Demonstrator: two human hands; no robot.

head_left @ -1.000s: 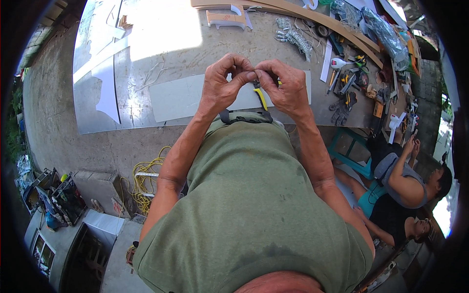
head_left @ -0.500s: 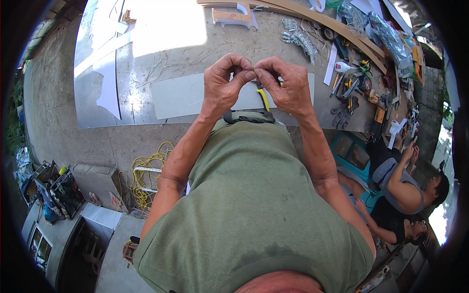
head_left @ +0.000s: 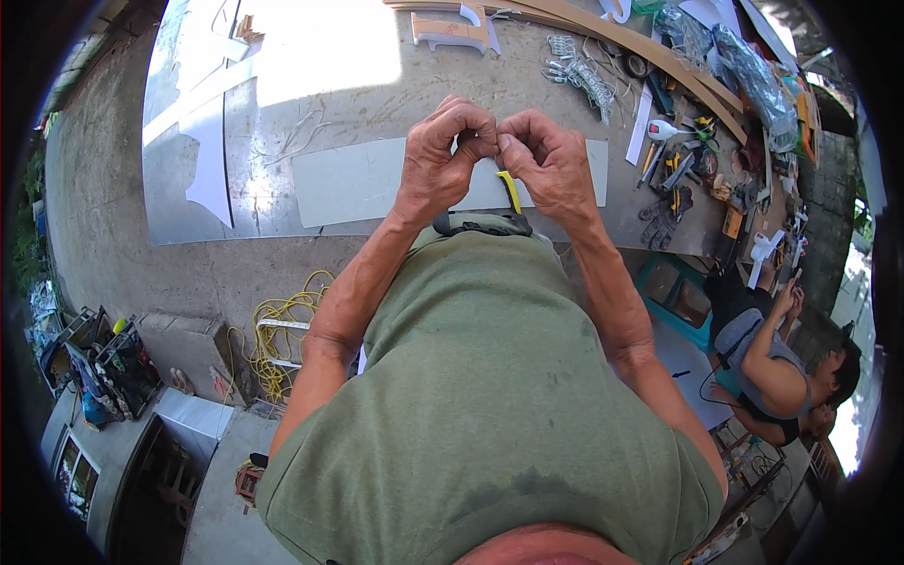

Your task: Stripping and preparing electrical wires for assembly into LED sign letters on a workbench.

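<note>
Above the near edge of the table, my left hand [head_left: 441, 158] and my right hand [head_left: 548, 168] meet with their fingertips pinched close together. Whatever lies between the fingers is too small or too hidden to make out. Under them a pale grey rectangular panel [head_left: 353, 184] lies flat on the metal-topped table [head_left: 344, 118]. A tool with a yellow and black handle [head_left: 509, 191] rests on the panel by my right hand, its other end covered by that hand.
White cut sheets [head_left: 207, 169] lie at the left. Beyond my hands are a white-and-tan letter-shaped piece [head_left: 452, 33], bundled string lights [head_left: 584, 80] and long brown strips [head_left: 650, 52]. Hand tools [head_left: 678, 169] crowd the right side. Nearby sits a person [head_left: 767, 353], partly hiding another.
My left hand has turned, its knuckles rising and its fingers curling more. My right fingers have curled in too. At the right, the second person has shifted back, uncovering a white surface.
</note>
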